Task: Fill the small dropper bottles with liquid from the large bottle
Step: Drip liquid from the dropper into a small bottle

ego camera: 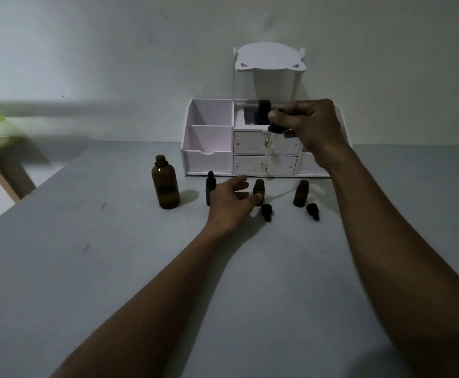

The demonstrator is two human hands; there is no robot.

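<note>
While left hand grips bottle, right hand pinches dropper — above.

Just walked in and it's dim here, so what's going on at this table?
The right hand pinches a glass dropper by its black bulb, tip just above the open middle small bottle, which the left hand holds. The large amber bottle stands uncapped to the left. Two dropper caps lie on the table.

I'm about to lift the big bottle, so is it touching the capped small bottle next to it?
Apart. The head view shows a strip of bare table between the large bottle and the capped small bottle.
</note>
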